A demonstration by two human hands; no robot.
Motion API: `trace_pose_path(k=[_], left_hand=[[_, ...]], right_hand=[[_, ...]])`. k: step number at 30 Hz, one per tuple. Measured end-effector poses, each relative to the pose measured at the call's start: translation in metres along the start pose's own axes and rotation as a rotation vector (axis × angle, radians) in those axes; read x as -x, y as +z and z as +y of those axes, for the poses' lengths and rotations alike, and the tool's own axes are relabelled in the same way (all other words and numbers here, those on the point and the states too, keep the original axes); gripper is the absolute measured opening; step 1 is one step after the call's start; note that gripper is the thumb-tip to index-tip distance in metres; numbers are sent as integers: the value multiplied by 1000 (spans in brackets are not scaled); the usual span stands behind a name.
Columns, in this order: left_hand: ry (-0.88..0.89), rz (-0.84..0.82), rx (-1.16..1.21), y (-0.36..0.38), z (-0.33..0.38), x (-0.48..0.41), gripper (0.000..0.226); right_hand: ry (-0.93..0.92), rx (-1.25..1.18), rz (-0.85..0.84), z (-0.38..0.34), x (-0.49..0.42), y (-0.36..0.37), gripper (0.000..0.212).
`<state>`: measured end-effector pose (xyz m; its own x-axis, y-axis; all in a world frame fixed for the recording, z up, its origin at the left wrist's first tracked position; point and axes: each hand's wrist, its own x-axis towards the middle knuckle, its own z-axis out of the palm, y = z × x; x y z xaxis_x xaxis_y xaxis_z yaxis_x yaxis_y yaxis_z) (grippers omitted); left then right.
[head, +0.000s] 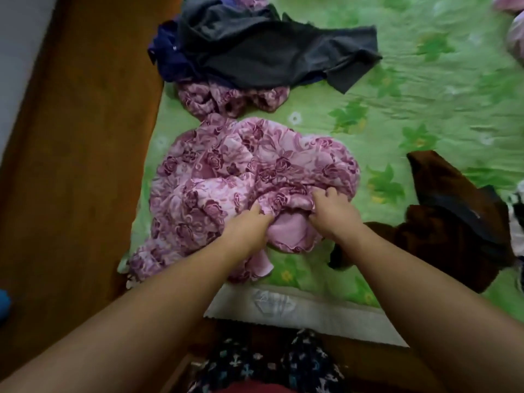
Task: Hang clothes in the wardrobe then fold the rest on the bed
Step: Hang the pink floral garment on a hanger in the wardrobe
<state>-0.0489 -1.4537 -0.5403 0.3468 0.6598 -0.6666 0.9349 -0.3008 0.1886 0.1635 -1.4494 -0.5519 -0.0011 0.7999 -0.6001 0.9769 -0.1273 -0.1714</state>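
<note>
On the bed: green flowered sheet of the bed (411,89) carries all the loose clothes; white mattress edge (297,307) shows at the near side.
Bed load, middle: pink garment (241,165), rose print, crumpled in a heap near the bed's left edge.
Bed load, far: grey garment (278,55) spread flat, lying over a navy garment (170,63) and a second pink bundle (224,102) of the same print.
Bed load, right: brown garment (453,231), rumpled, just beside the right forearm, apart from the pink garment.
Right edge: white-and-dark cloth (517,219), mostly cut off, can't tell what.
Pink garment axis: long axis roughly diagonal, near-left corner to far-right; too bunched to tell which end is which. Plain pink inner side is turned out at the near edge, between the hands.
Left hand (249,224): fingers curled and dug into the pink garment at its near edge, gripping a fold; fingertips hidden in the cloth.
Right hand (330,209): fingers curled tight, pinching a fold of the pink garment just right of the plain pink patch.
Hand spacing: close together, the plain patch between them, both low on the bed.
Left of bed: brown wood panel (85,151).
Bottom: person's dark patterned clothing (269,364).
</note>
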Motion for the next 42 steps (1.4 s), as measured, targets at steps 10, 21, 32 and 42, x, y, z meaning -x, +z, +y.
trace_pose_path(k=[10,21,32,42], left_hand=[[-314,111,-38,87,-24,-51,76],[-317,257,131,10,-69,-21,28],[-295,646,-87,-197,-98,119,29],[-311,976,-225,-335,-91,244,16]], right_hand=[[136,87,111,7,-75,79,59],[57,-132,192,0,-57,12,40],[-319,178,574,-42,49,-190,33],[-197,280,710,-95,145,-339,26]])
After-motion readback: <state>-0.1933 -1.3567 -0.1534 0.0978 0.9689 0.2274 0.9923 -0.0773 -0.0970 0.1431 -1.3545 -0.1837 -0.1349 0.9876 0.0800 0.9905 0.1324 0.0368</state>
